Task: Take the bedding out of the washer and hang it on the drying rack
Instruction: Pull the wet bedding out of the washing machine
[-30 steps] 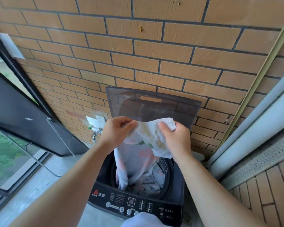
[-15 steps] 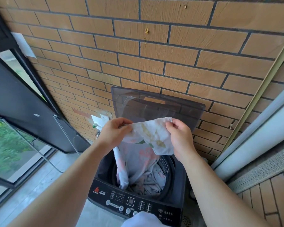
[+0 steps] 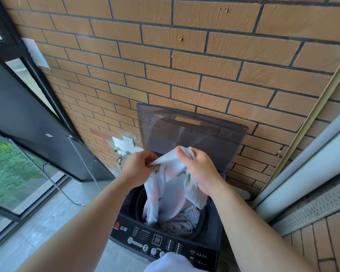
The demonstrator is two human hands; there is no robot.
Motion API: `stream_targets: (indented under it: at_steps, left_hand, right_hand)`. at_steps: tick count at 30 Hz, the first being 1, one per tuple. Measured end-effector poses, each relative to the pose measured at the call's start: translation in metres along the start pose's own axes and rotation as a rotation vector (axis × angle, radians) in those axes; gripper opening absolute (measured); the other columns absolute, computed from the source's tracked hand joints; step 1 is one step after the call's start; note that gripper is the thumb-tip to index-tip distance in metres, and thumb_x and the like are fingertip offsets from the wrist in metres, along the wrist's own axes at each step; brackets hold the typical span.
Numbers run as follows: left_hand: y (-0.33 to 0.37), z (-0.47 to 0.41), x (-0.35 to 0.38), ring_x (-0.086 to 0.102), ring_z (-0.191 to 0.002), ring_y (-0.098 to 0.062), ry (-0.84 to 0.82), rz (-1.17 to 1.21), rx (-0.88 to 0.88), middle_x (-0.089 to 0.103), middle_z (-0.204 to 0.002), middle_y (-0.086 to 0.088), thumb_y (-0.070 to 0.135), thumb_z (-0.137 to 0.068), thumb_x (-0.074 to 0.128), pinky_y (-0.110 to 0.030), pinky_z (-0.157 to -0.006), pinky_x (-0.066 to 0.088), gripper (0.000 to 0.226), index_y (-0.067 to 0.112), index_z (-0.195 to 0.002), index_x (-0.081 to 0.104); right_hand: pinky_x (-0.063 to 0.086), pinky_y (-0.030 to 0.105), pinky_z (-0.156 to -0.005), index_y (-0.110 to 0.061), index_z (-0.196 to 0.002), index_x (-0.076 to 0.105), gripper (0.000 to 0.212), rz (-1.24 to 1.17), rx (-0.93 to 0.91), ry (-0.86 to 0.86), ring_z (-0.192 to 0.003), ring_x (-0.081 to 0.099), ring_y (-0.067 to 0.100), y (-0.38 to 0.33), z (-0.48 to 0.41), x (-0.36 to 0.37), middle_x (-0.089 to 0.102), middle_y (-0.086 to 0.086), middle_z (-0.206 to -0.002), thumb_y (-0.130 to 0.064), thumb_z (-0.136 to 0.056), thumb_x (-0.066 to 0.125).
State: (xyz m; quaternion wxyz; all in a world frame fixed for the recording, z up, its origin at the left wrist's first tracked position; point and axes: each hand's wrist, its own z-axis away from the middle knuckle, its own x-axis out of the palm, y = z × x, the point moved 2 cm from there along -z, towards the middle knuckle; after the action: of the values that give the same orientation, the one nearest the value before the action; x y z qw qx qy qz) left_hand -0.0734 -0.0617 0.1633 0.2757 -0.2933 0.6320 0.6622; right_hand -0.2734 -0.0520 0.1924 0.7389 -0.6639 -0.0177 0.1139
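A dark top-loading washer [image 3: 165,244] stands against the brick wall with its tinted lid [image 3: 190,130] raised. Pale bedding [image 3: 171,189] with pink and grey patches hangs from both my hands down into the drum, where more of it lies bunched. My left hand [image 3: 139,167] pinches the upper edge of the cloth. My right hand [image 3: 198,171] grips a gathered fold of the same cloth, close beside the left. Both hands are above the drum opening. No drying rack shows in this view.
A brick wall [image 3: 185,75] rises right behind the washer. A tap and wall socket [image 3: 124,148] sit left of the lid. An open dark window panel [image 3: 28,130] juts in at the left. A sliding door frame [image 3: 306,169] borders the right side. White cloth [image 3: 171,264] shows at the bottom edge.
My hands have come closer together, bunching the spread top edge of the bedding into a narrower gathered fold. The view has tilted slightly upward and to the left.
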Motion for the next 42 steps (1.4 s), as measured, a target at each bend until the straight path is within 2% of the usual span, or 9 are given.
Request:
stream_targets:
  at_steps: [7, 13, 19, 24, 32, 35, 37, 39, 42]
  left_hand:
    - [-0.015, 0.004, 0.015, 0.061, -0.075, -0.034, -0.047, -0.066, -0.037, 0.064, -0.074, -0.008, 0.034, -0.101, 0.054, -0.037, -0.063, 0.045, 0.030, 0.008, -0.090, 0.065]
    - [0.014, 0.001, -0.008, 0.047, -0.050, -0.010, 0.070, -0.005, 0.071, 0.054, -0.058, 0.008, 0.039, -0.089, 0.073, -0.017, -0.043, 0.032, 0.030, 0.027, -0.067, 0.056]
    - [0.007, 0.007, -0.007, 0.053, -0.058, -0.011, -0.221, -0.065, 0.091, 0.060, -0.065, 0.008, 0.052, -0.072, 0.084, -0.021, -0.051, 0.037, 0.033, 0.026, -0.077, 0.065]
    - [-0.021, 0.012, 0.017, 0.046, -0.055, -0.012, -0.243, -0.245, -0.021, 0.050, -0.062, 0.004, 0.034, -0.100, 0.058, -0.025, -0.051, 0.032, 0.029, 0.016, -0.078, 0.058]
    - [0.014, 0.000, -0.003, 0.058, -0.064, -0.017, -0.048, -0.145, 0.071, 0.065, -0.078, 0.000, 0.000, -0.084, 0.052, -0.031, -0.054, 0.049, 0.022, 0.017, -0.089, 0.063]
    - [0.027, -0.002, -0.019, 0.061, -0.077, -0.015, -0.125, 0.018, 0.113, 0.065, -0.088, 0.004, 0.000, -0.073, 0.073, -0.029, -0.065, 0.052, 0.037, 0.026, -0.097, 0.064]
    - [0.023, -0.003, -0.021, 0.061, -0.084, -0.010, -0.247, -0.055, 0.151, 0.065, -0.096, 0.008, 0.003, -0.071, 0.081, -0.024, -0.071, 0.051, 0.045, 0.026, -0.106, 0.066]
    - [0.009, -0.005, -0.013, 0.063, -0.086, -0.011, -0.293, -0.224, 0.140, 0.067, -0.097, 0.010, 0.003, -0.078, 0.072, -0.025, -0.072, 0.052, 0.037, 0.027, -0.106, 0.068]
    - [-0.013, -0.006, 0.002, 0.064, -0.080, -0.025, -0.245, -0.332, 0.042, 0.069, -0.085, -0.002, 0.016, -0.094, 0.058, -0.031, -0.062, 0.045, 0.011, 0.017, -0.095, 0.069]
  right_hand:
    - [0.021, 0.025, -0.056, -0.020, -0.070, 0.025, 0.045, 0.297, -0.147, 0.164, -0.059, 0.021, 0.009, 0.003, 0.001, 0.001, 0.020, -0.007, -0.069, -0.025, -0.096, 0.062]
    - [0.033, 0.022, -0.061, -0.011, -0.111, 0.065, 0.060, 0.280, 0.031, -0.163, -0.069, 0.044, 0.008, 0.010, 0.004, 0.003, 0.045, -0.011, -0.076, -0.056, -0.075, 0.081]
    - [0.049, 0.049, -0.072, -0.002, -0.089, 0.064, 0.054, 0.000, 0.099, 0.013, -0.069, 0.058, 0.024, 0.003, -0.001, 0.002, 0.060, 0.019, -0.074, -0.055, -0.080, 0.068]
    - [0.039, 0.035, -0.063, -0.007, -0.070, 0.045, 0.049, 0.066, -0.020, 0.228, -0.056, 0.045, 0.020, -0.004, -0.001, -0.007, 0.041, 0.004, -0.052, -0.046, -0.096, 0.061]
    - [0.046, 0.028, -0.089, -0.029, -0.128, 0.045, 0.090, 0.470, 0.162, -0.319, -0.108, 0.051, 0.007, 0.020, 0.006, -0.003, 0.052, -0.015, -0.118, -0.052, -0.056, 0.094]
    - [0.041, 0.025, -0.067, -0.028, -0.080, 0.061, 0.030, 0.494, 0.081, -0.302, -0.069, 0.050, 0.002, 0.020, 0.007, -0.005, 0.056, -0.017, -0.075, -0.036, -0.072, 0.088]
    - [0.041, 0.025, -0.060, -0.022, -0.062, 0.055, 0.034, 0.397, 0.063, -0.237, -0.057, 0.048, 0.006, 0.017, 0.005, -0.009, 0.054, -0.014, -0.061, -0.033, -0.082, 0.080]
    - [0.052, 0.028, -0.073, -0.022, -0.086, 0.072, 0.015, 0.263, 0.075, -0.167, -0.071, 0.064, 0.009, 0.013, 0.004, -0.012, 0.070, -0.011, -0.086, -0.036, -0.083, 0.079]
    - [0.049, 0.025, -0.065, -0.012, -0.108, 0.072, 0.036, 0.070, 0.042, -0.109, -0.064, 0.062, 0.013, 0.010, 0.003, -0.009, 0.069, -0.009, -0.086, -0.036, -0.082, 0.082]
